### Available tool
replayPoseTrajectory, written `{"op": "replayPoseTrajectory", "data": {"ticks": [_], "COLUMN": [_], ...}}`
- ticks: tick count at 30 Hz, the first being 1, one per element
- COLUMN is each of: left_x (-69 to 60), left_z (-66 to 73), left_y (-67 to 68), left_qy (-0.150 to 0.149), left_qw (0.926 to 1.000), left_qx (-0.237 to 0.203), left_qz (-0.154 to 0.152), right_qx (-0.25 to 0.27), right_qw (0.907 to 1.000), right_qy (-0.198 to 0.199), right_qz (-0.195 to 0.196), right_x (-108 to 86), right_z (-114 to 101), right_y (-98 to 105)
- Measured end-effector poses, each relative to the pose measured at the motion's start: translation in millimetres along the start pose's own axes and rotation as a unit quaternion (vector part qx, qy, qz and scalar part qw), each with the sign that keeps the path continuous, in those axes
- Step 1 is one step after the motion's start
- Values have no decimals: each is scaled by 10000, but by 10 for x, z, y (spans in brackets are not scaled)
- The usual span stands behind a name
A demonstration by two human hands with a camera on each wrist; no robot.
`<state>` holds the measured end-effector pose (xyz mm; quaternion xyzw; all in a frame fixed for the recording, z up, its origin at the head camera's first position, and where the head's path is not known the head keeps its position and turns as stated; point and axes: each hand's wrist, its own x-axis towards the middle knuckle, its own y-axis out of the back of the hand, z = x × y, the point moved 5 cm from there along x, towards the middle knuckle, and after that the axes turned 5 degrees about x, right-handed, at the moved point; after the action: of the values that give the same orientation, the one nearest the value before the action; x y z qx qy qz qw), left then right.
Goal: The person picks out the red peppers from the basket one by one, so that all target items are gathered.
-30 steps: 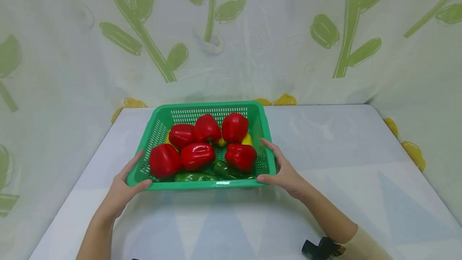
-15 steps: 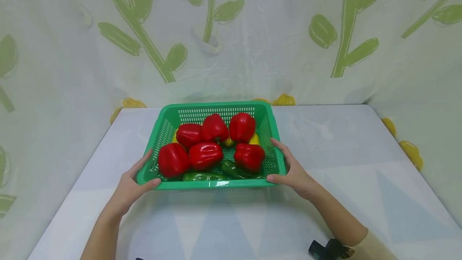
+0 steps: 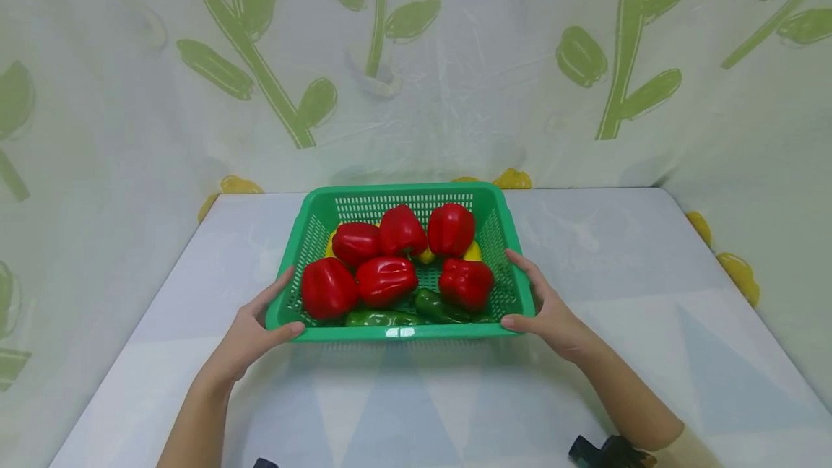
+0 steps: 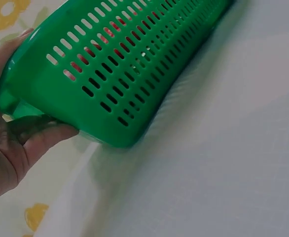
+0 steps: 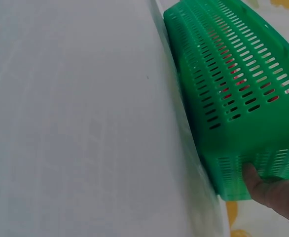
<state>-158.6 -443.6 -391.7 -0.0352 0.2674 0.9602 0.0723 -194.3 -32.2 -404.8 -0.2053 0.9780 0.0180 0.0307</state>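
Two bare hands, well apart, both clamped on one green basket. We see the left hand [image 3: 252,333] gripping its near left corner: thumb laid along the front rim, fingers spread up the left side, a wide gap between them. The left wrist view gives us one tip at the rim and another digit lower down, against the basket's outside near the corner. The right hand [image 3: 551,318] matches at the near right corner, thumb on the front rim, forefinger reaching up the right side; in the right wrist view we make out one digit, its tip on the slotted end wall.

The green basket [image 3: 455,331] sits mid-worktop, toward the far edge; we cannot tell whether its base touches the worktop [image 3: 624,258] all along. In it we count six red peppers [image 3: 386,282], two green peppers [image 3: 383,318] along the front, and yellow pieces [image 3: 473,250] partly hidden beneath the red. Behind hangs a leaf-printed sheet [image 3: 468,114]. A pale sleeve [image 3: 690,450] covers the right arm past the elbow.
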Motion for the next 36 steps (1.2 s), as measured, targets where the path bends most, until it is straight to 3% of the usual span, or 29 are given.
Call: {"op": "replayPoseTrajectory", "data": {"ticks": [8,25,36], "left_x": [17,26,39], "left_z": [-2,10,-8], "left_y": [8,6,-13], "left_qy": [41,-39,-39], "left_qw": [9998,9997,9998], "left_qx": [10,179,-4], "left_qz": [-206,-183,-190], "right_qx": [-52,-112,-355], "right_qw": [10000,9998,9993], "right_qy": [-61,-99,-135], "right_qz": [18,-144,-30], "right_x": [1,23,19], "right_z": [8,56,47], "right_y": [3,32,58]}}
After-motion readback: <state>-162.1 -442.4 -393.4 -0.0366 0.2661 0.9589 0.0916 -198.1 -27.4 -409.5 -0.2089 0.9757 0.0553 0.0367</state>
